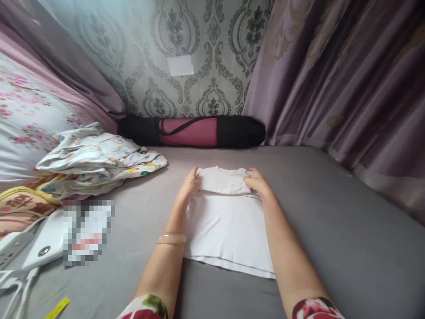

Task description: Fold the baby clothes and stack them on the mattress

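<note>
Two ends of the white shirt's [229, 228] upper band are pinched, one by your left hand [191, 181], the other by your right hand [257, 181], as it lies on the bed [332, 212], below and right of the frame's centre. You seem to be folding that band; the next move likely calls for level edges and a light smoothing before release.

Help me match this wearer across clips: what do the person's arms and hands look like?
The left hand and right hand wear no gloves. A pale, smooth bangle circles the left forearm; the right forearm is bare. The left sleeve shows red, white and green; the right sleeve, a red, pink and white floral print.
</note>
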Tool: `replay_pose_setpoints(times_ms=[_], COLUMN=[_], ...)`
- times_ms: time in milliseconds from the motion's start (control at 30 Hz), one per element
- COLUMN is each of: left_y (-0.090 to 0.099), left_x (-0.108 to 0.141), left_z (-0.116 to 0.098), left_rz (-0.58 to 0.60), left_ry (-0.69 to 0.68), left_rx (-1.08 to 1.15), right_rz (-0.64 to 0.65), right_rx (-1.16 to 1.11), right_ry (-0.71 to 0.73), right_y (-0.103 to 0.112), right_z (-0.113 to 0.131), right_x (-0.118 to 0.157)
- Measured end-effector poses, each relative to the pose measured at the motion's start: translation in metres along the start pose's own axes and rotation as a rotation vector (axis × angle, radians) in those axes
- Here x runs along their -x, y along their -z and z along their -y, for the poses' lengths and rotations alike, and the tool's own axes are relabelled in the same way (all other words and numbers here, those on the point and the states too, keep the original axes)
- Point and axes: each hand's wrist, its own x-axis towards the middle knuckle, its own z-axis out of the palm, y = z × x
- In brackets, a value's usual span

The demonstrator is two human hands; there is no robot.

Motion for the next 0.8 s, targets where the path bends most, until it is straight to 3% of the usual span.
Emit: replay_pose_setpoints(times_ms=[100,267,433,600,800], left_y=[0.002,-0.008,-0.015,-0.007,0.024], left_x=[0.000,0.001,-0.001,0.001,-0.002], left_z=[0.003,0.006,0.009,0.010,0.021], left_rz=[0.005,0.181,0.212,0.185,0.041], left_ry=[0.017,-0.034,-0.053,-0.054,0.106], left_rx=[-0.027,-0.129,-0.266,-0.258,-0.107], right_rz=[0.069,-0.054,-0.002,-0.010,0.059], right_rx=[0.039,0.078,0.283,0.352,0.505], right_ry=[-0.015,0.058,0.016,-0.009,-0.084], right_y=[0.005,0.013,0.011,0.018,0.042], right_z=[0.003,0.008,0.006,0.020,0.048], right_x=[0.003,0.007,0.014,0.028,0.048])
